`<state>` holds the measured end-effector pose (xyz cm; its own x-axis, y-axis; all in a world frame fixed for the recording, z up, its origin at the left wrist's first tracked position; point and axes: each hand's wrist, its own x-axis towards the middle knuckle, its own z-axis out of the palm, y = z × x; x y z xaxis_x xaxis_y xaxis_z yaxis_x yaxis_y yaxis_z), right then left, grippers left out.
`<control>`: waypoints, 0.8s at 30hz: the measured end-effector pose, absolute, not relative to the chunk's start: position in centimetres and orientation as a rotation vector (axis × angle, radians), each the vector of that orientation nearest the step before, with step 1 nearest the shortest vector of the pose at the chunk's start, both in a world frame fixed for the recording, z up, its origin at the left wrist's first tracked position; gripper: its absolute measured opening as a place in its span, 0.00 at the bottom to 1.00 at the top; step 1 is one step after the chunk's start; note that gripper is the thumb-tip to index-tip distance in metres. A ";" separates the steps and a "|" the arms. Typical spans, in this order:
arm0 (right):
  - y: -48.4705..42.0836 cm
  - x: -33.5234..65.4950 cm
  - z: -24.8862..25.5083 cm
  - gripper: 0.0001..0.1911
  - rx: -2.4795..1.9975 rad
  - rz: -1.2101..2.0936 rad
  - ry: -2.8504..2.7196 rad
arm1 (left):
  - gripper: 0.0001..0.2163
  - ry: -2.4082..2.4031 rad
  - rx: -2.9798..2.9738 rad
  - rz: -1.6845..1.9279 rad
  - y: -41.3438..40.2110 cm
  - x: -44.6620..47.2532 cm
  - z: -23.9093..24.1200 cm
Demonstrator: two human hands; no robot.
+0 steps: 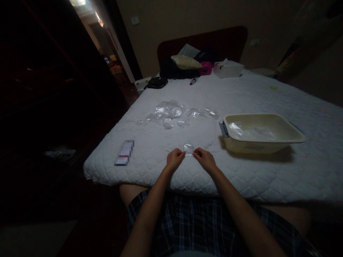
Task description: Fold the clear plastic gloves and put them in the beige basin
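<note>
A small clear plastic bag (189, 147) lies low over the white quilted mattress, stretched between my two hands. My left hand (175, 158) pinches its near left corner with thumb and fingers. On the other side, my right hand (204, 159) grips the near right corner the same way. Beyond them spreads a loose heap of clear plastic bags (171, 110), crumpled and shiny. To the right stands a cream plastic bin (257, 145) with grey handles, and some clear plastic shows inside it.
A pixelated, phone-shaped object (124, 153) lies left on the mattress (150, 167). Toward the headboard (206, 41) are a cushion (186, 62), dark cloth, a magenta roll (205, 68) and a white box (228, 69). The mattress's near edge runs just above my lap.
</note>
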<state>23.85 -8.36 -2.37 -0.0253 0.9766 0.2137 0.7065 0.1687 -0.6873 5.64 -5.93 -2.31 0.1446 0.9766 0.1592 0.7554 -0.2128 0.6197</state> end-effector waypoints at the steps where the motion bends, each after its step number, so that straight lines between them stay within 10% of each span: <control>1: -8.4 23.8 -2.3 0.08 -1.597 0.516 -1.805 | 0.15 1.672 2.036 0.761 -5.9 5.7 -2.3; 24: -9.0 23.0 -1.9 0.19 -1.602 0.123 -2.181 | 0.12 1.883 1.944 0.704 -6.1 6.8 -2.0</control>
<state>23.05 -8.97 -1.94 -0.2408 0.9275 0.2861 0.8895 0.3288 -0.3172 6.80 -6.12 -2.02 -0.0026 0.9937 0.1118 0.8234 -0.0613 0.5641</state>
